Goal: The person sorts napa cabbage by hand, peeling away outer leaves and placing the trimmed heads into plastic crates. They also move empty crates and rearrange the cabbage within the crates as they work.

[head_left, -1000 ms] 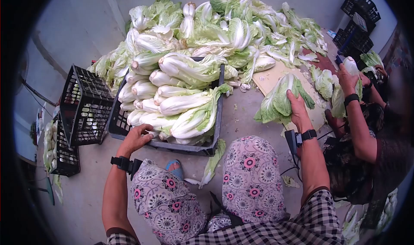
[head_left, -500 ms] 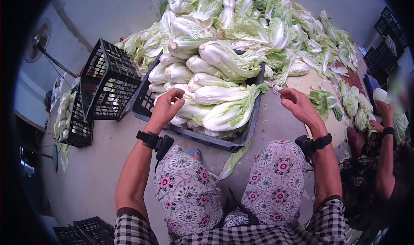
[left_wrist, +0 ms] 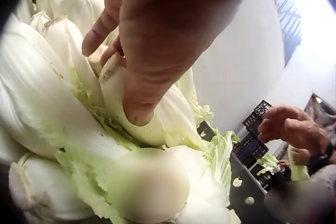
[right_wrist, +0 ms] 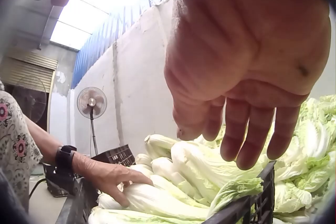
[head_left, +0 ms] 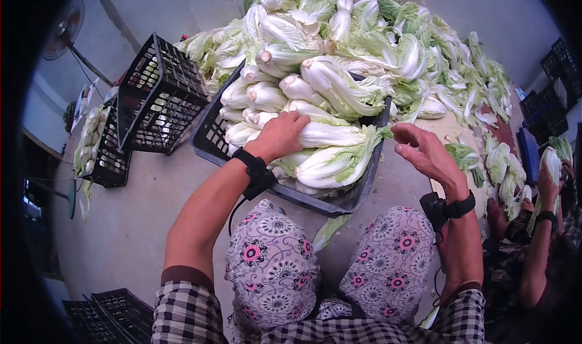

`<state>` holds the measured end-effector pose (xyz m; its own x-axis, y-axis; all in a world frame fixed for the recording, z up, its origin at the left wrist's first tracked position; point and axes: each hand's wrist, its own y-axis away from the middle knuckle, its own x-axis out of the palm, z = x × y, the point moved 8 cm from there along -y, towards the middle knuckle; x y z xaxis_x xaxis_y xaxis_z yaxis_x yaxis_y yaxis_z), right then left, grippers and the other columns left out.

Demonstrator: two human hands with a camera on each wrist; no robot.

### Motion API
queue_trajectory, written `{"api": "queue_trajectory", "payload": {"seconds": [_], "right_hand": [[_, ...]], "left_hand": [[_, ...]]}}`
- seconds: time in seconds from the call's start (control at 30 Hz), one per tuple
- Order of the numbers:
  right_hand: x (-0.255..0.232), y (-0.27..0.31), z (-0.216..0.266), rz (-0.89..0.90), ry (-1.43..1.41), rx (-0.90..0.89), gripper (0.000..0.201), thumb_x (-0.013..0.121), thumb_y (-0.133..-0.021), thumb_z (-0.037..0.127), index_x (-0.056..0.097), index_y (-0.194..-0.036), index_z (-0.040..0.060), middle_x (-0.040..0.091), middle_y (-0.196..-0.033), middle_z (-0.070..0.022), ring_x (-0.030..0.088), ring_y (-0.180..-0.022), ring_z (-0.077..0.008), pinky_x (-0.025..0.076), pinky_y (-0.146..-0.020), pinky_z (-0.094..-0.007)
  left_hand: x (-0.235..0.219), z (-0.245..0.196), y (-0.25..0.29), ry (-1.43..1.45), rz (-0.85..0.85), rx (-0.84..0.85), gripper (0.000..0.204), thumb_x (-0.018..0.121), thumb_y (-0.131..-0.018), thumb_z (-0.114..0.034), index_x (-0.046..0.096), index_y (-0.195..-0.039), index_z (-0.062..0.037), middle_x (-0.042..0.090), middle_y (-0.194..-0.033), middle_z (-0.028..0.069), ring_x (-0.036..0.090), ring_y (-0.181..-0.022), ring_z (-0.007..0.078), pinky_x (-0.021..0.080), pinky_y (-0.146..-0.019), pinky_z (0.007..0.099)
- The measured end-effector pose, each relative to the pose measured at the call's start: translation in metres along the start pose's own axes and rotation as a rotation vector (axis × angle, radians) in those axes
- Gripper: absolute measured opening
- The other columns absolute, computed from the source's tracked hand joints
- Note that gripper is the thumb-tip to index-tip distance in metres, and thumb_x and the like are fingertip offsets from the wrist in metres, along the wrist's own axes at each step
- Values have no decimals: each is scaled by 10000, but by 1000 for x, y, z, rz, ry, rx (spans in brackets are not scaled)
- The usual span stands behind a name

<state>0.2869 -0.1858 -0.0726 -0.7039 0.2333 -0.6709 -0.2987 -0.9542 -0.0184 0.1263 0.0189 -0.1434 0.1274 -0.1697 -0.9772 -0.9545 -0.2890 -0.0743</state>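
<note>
In the head view, my left hand (head_left: 277, 138) is at the root end of a white napa cabbage (head_left: 333, 136) in the loaded black crate (head_left: 339, 207). The left wrist view shows the thumb on one side of this cabbage (left_wrist: 170, 111) and the fingers around the other. More napa cabbages (head_left: 339, 89) are stacked behind it, root ends mostly toward the left. My right hand (head_left: 427, 152) hovers beyond the crate's right side, holding nothing. Its palm and relaxed fingers show in the right wrist view, above the crate rim.
A large heap of cabbages and loose leaves (head_left: 418, 59) lies against the wall. Black crates (head_left: 160, 95) stand at left, near a fan (head_left: 63, 29). On the right, a leafy green piece (head_left: 464, 156) lies on a board (head_left: 445, 129); another person's hand (head_left: 548, 189) holds a cabbage.
My right hand has let go of the leafy cabbage over the board and come back toward the crate. My left hand has moved from the crate's near rim onto a cabbage. The view has swung left.
</note>
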Motion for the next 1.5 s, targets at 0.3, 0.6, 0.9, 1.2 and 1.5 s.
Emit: {"api": "queue_trajectory", "payload": {"seconds": [0.3,0.6,0.9,1.2,1.5], "right_hand": [[1,12,-3,13,-5,-3,478,610,-855,279,502,-1223,-6,608,-1108,-159,570,-1038,-242,438,-917,-355],[2,18,22,53,-9,-45,448,603,-841,236,513,-1185,-37,609,-1095,-192,583,-1032,-287,443,-909,-359],[2,32,3,58,-76,35,425,598,-858,212,508,-1218,3,599,-1127,-131,567,-1031,-216,436,-926,-343],[-6,56,-3,2,-51,8,499,638,-816,240,491,-1223,-7,591,-1126,-188,576,-1026,-276,444,-907,-365],[-19,51,80,-283,277,-359,887,772,-671,296,296,-1385,73,396,-1365,-198,398,-1257,-343,319,-1056,-392]], "left_hand": [[-11,4,5,243,-25,-76,469,700,-707,-152,522,-1131,-60,587,-1070,180,567,-994,339,453,-855,414],[-21,-16,36,206,249,-211,703,742,-710,-317,425,-1294,-86,569,-1106,191,589,-937,358,462,-848,405],[35,-41,28,156,277,194,904,751,-659,-424,307,-1351,-50,589,-1012,253,585,-943,390,468,-806,420],[-41,-66,10,441,206,-81,531,625,-674,-374,628,-1003,43,654,-848,175,616,-768,245,479,-752,325],[-165,-120,46,917,109,-20,734,505,-761,-524,493,-1225,43,600,-923,80,545,-744,104,412,-559,209]]}}
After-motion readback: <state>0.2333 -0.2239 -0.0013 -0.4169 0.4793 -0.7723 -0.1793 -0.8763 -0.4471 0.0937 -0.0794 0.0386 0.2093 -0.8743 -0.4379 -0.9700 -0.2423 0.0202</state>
